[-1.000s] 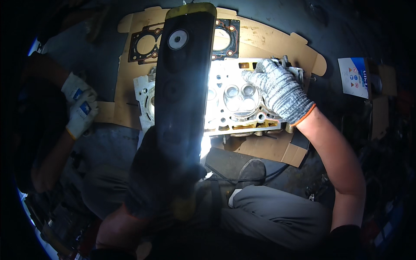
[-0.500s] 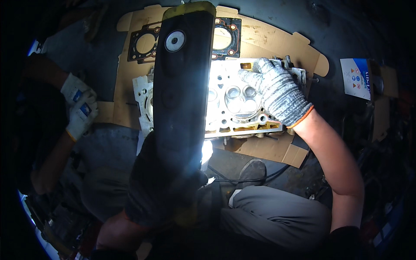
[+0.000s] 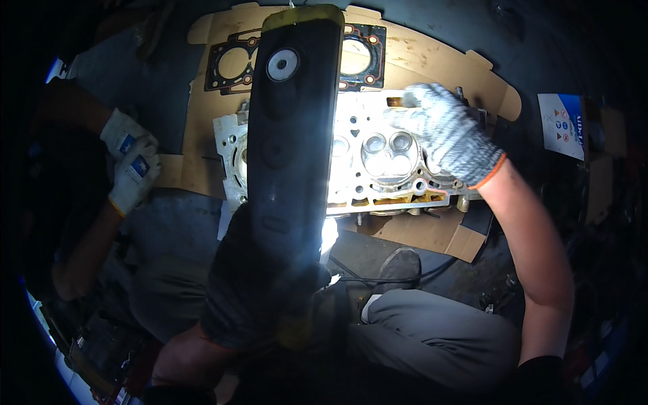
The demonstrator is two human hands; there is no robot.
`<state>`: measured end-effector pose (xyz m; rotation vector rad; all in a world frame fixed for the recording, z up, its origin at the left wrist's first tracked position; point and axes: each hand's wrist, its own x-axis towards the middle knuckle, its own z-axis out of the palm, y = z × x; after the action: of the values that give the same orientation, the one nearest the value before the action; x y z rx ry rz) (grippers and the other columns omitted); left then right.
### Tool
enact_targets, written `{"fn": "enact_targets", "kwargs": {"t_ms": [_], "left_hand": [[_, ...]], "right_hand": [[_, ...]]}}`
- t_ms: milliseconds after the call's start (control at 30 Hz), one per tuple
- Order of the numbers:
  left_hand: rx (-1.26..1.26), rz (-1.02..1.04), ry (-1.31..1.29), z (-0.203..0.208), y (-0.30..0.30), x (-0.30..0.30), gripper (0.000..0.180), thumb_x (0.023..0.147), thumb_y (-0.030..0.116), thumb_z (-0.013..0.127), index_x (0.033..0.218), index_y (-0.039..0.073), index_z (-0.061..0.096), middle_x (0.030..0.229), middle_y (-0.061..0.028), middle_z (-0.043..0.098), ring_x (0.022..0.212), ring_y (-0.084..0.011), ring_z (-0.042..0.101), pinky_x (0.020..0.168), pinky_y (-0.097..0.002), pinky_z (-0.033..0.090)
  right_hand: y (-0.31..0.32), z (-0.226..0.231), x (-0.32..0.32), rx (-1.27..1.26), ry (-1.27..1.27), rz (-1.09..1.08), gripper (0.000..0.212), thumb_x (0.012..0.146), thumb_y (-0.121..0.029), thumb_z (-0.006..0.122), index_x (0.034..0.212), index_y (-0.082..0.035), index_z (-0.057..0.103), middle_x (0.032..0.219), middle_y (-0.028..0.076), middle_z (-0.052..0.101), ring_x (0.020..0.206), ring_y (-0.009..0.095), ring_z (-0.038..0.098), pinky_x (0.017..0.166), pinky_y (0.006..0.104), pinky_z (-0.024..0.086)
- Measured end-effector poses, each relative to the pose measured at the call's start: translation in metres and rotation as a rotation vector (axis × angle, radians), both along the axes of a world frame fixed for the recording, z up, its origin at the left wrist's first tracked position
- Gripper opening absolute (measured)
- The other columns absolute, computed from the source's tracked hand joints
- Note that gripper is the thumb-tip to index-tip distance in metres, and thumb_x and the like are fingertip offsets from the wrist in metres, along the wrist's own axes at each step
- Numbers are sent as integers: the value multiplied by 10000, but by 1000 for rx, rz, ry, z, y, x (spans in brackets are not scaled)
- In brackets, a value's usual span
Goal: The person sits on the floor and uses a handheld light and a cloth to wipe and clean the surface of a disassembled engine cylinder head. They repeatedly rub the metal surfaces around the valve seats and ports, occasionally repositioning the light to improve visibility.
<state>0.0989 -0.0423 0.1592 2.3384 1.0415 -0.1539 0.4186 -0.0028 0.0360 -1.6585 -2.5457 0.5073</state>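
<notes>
A long dark work light (image 3: pixel 293 155) with a yellowish end stands up close to me, its beam falling on a metal cylinder head (image 3: pixel 368 182). My left hand (image 3: pixel 246 283), in a dark glove and deep in shadow, is wrapped round its lower part. Over the right part of the cylinder head is my right hand (image 3: pixel 449 131), in a grey-and-white knit glove with an orange cuff. Its fingers and thumb are apart and slightly blurred, with nothing seen in them. Whether they touch the metal I cannot tell. The light hides the cylinder head's left-middle part.
Beneath the cylinder head lies flattened cardboard (image 3: pixel 432 47), with a black head gasket (image 3: pixel 371 57) at its far side. Another person's white-gloved hands (image 3: pixel 131 165) are at the left. A blue-and-white box (image 3: pixel 561 125) is at the right, and a black cable (image 3: pixel 425 273) runs near my foot.
The whole view has shifted slightly, so things sit a little farther right. My right hand has moved slightly away and to the right over the cylinder head. My left hand still holds the work light.
</notes>
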Motion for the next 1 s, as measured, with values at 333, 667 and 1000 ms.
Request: {"fn": "enact_targets", "kwargs": {"t_ms": [333, 667, 1000], "left_hand": [[15, -39, -11, -4, -4, 1, 458, 771, 217, 782, 1189, 56, 686, 1191, -201, 629, 1031, -404, 618, 800, -482, 563], [-48, 20, -108, -2, -9, 1, 485, 782, 216, 762, 1234, 62, 678, 1198, -194, 642, 1063, -406, 622, 825, -497, 567], [-147, 11, -58, -4, -14, 10, 519, 747, 293, 782, 1215, 88, 689, 1198, -192, 645, 1037, -412, 628, 812, -510, 566]], "right_hand": [[2, 0, -3, -64, 133, 21, 431, 945, -234, 719, 1291, 19, 673, 1293, 179, 633, 1193, 312, 593, 1088, 417, 463], [-30, 9, 30, -446, 580, -731, 297, 955, -58, 697, 1248, -84, 738, 1180, 123, 658, 1095, 270, 649, 971, 358, 571], [-50, -12, 21, -45, 0, -318, 392, 929, -168, 720, 1320, -166, 732, 1278, 169, 605, 1200, 353, 563, 1052, 455, 497]]}}
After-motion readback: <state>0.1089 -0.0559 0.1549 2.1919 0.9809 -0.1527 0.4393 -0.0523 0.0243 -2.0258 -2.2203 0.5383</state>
